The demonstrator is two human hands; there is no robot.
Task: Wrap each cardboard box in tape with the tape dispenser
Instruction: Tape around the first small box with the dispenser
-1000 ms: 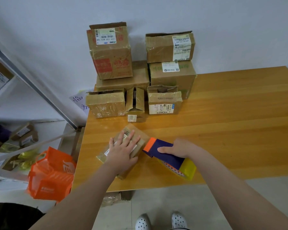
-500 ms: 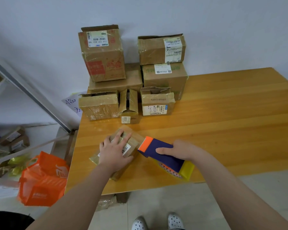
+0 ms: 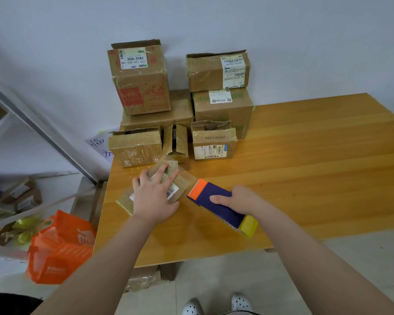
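Note:
A small flat cardboard box with white barcode labels lies on the wooden table near its left front corner. My left hand lies on top of the box, fingers spread and pressing it down. Just right of the box is the tape dispenser, dark blue with an orange front end and a yellow rear. My right hand grips the dispenser around its body, with the orange end touching the box's right edge.
A stack of several taped cardboard boxes stands against the wall at the table's back left. An orange bag sits on the floor left of the table, beside a metal shelf frame. Another package lies under the table.
The dispenser has stayed against the box's right edge. My left hand has shifted slightly on the box, fingers reaching further toward its far end. The view has moved a little.

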